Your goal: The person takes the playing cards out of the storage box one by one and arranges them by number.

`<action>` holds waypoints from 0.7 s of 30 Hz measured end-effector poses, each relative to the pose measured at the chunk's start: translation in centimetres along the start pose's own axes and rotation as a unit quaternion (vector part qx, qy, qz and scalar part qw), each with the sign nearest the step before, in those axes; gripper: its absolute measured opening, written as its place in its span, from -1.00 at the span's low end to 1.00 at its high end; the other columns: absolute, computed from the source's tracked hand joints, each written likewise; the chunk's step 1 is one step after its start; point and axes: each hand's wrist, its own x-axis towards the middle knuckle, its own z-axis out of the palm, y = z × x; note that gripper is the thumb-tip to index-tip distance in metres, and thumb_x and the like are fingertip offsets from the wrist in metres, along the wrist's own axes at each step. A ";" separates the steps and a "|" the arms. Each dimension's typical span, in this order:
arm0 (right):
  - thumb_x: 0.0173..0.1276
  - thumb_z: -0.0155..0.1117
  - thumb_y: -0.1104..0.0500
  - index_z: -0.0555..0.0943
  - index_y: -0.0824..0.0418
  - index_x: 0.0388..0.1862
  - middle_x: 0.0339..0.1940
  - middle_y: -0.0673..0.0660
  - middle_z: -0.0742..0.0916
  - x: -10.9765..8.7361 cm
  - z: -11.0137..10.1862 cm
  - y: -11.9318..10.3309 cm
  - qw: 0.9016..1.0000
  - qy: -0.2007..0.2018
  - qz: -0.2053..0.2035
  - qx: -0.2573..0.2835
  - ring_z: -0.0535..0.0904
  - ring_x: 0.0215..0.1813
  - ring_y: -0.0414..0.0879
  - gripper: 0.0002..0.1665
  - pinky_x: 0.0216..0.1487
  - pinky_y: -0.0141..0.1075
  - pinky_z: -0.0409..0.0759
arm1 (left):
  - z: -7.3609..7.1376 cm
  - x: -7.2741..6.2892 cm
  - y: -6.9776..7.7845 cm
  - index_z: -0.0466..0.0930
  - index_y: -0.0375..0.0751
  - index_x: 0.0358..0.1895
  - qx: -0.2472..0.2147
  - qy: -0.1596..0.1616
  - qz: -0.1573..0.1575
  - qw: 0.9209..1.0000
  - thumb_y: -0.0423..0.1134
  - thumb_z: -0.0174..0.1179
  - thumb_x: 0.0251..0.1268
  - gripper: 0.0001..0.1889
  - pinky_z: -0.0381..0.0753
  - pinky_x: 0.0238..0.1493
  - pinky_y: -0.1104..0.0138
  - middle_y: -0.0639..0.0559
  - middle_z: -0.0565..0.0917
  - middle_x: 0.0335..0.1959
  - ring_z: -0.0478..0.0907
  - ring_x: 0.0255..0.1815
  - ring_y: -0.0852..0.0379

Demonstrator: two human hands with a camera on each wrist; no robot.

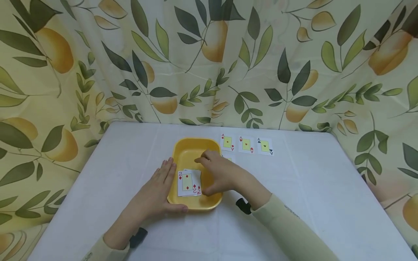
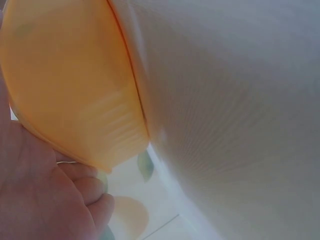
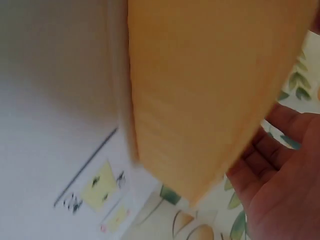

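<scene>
A yellow plastic tray [image 1: 196,143] stands on the table. Inside it lies a two of diamonds [image 1: 187,183], overlapping at least one other card [image 1: 198,177] with a red corner mark. My left hand [image 1: 156,194] rests along the tray's left side, fingers straight and thumb near its front edge. Over the tray's right side reaches my right hand [image 1: 222,172], thumb and fingers spread apart beside the cards; I see nothing in its grasp. The right wrist view shows its relaxed fingers [image 3: 270,155] by the tray wall [image 3: 200,100]. The left wrist view shows the tray's outer wall [image 2: 70,75].
Behind the tray to the right lie an ace of diamonds [image 1: 227,142], an ace of hearts [image 1: 246,144] and a black ace [image 1: 265,146]. Another card [image 3: 97,185], with black pips, is mostly hidden by my right hand in the head view. A patterned curtain [image 1: 196,72] hangs behind the table.
</scene>
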 end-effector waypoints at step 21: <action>-0.08 0.53 -0.29 0.45 0.06 0.40 0.28 0.02 0.47 2.9 4.0 -2.5 0.995 -0.042 -0.029 -0.086 0.34 0.22 -0.10 0.05 0.36 -0.28 0.44 | 0.1 0.1 0.0 -0.08 -0.35 0.59 0.010 0.011 0.007 1.000 0.78 -0.05 -0.19 0.45 0.09 0.57 -0.03 -0.20 -0.17 0.65 -0.16 0.65 -0.16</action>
